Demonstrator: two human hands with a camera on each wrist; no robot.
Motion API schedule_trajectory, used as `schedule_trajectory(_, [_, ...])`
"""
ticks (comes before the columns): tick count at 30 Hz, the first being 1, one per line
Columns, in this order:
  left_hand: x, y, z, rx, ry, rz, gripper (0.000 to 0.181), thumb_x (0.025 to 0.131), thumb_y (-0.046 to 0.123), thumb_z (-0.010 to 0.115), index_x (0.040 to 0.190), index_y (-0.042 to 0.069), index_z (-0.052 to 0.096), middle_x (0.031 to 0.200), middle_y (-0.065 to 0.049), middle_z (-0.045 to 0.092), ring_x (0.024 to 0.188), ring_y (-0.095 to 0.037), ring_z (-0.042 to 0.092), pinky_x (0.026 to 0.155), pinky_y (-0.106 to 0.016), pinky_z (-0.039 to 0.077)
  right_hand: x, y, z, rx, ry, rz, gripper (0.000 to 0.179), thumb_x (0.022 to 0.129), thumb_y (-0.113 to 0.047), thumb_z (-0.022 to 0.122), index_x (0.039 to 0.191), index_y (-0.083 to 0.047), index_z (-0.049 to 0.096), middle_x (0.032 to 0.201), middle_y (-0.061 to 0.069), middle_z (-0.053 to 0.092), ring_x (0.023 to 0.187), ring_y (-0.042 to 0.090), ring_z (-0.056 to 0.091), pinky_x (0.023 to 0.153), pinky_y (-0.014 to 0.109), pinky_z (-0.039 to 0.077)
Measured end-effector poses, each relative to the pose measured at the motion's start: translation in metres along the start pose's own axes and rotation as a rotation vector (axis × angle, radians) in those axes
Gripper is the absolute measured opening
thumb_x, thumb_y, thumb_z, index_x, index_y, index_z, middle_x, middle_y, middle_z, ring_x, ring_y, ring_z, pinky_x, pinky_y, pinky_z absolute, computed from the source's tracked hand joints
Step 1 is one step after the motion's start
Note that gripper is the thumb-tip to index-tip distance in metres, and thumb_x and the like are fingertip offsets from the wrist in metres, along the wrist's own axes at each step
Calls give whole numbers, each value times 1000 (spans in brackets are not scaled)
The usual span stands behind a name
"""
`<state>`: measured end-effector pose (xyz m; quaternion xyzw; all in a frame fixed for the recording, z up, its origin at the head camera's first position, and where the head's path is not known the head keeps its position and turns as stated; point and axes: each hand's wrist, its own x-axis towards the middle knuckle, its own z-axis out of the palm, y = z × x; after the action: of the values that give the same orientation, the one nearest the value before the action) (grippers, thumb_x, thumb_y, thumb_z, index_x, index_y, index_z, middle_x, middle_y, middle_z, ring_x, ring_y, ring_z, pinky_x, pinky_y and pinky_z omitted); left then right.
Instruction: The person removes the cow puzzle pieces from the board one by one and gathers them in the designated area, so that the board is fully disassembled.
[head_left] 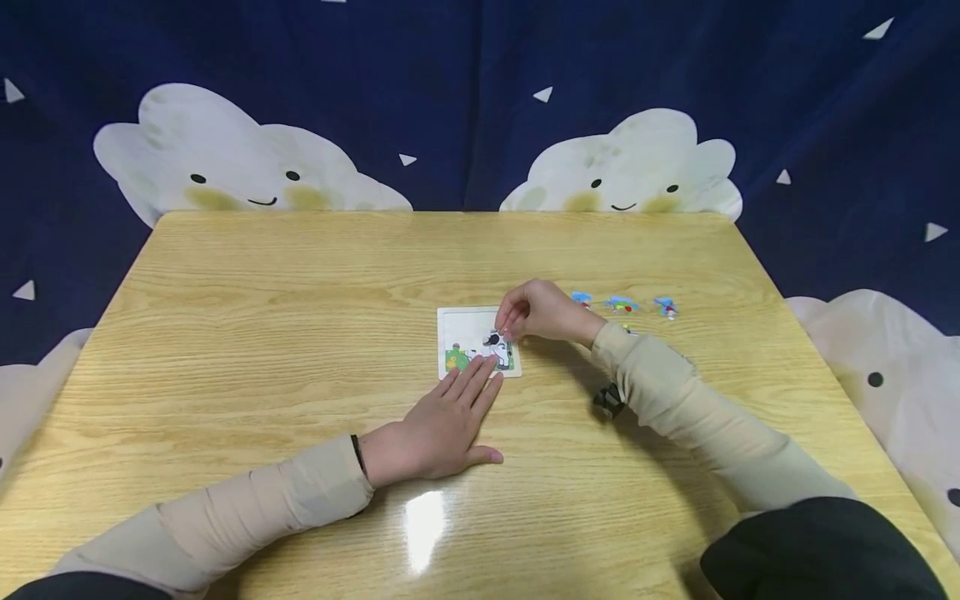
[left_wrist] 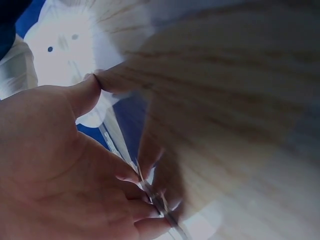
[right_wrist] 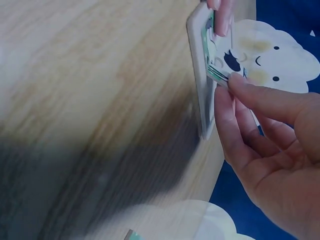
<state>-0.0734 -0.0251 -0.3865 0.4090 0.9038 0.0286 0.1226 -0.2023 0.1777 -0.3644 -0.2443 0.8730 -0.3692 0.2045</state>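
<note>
A small jigsaw puzzle board (head_left: 467,321) with a white border lies mid-table, with green and white picture parts along its bottom. My left hand (head_left: 446,429) lies with its fingers extended and their tips over the board's lower edge; the thumb points away to the right. At the board's right side, my right hand (head_left: 538,310) pinches a puzzle piece (right_wrist: 218,75) between thumb and fingers. That piece is tilted against the board in the right wrist view, and the fingers cover part of it. The left palm (left_wrist: 55,165) fills much of the left wrist view.
Several loose blue and multicoloured puzzle pieces (head_left: 622,304) lie right of the board, some partly behind the right forearm. A black wrist-worn device (head_left: 609,401) hangs under the right sleeve. The wooden table (head_left: 285,292) ends at a dark blue curtain (head_left: 450,75) with cloud prints.
</note>
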Motion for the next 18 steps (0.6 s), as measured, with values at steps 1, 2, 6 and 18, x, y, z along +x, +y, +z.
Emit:
schedule_trajectory(1, [0, 0, 0, -2, -2, 1, 91, 97, 60, 44, 154, -5, 16, 161, -23, 4, 148, -36, 4, 117, -47, 18, 0, 0, 0, -2, 3, 1, 15, 79, 14, 69, 86, 2, 73, 75, 5, 69, 67, 11, 62, 62, 26, 53])
schedule_trajectory(2, [1, 0, 0, -4, -4, 0, 91, 97, 61, 43, 154, -4, 16, 161, -23, 3, 148, -36, 4, 117, -47, 17, -1, 0, -1, -5, 9, 3, 15, 79, 14, 70, 86, 1, 73, 75, 5, 69, 67, 12, 63, 62, 25, 53])
schedule_trajectory(6, [2, 0, 1, -9, -13, -9, 91, 97, 61, 43, 155, -3, 15, 162, -22, 2, 149, -35, 3, 117, -45, 16, -6, -2, -9, -4, 33, 2, 13, 80, 12, 72, 86, 0, 73, 76, 6, 70, 71, 15, 65, 66, 26, 54])
schedule_trajectory(18, [-2, -2, 2, -44, -2, -9, 91, 97, 60, 46, 155, -3, 14, 162, -22, 2, 149, -34, 2, 118, -46, 15, -42, 23, -52, -20, 80, 141, 12, 84, 10, 70, 92, 2, 72, 85, 12, 71, 77, 20, 68, 75, 40, 57])
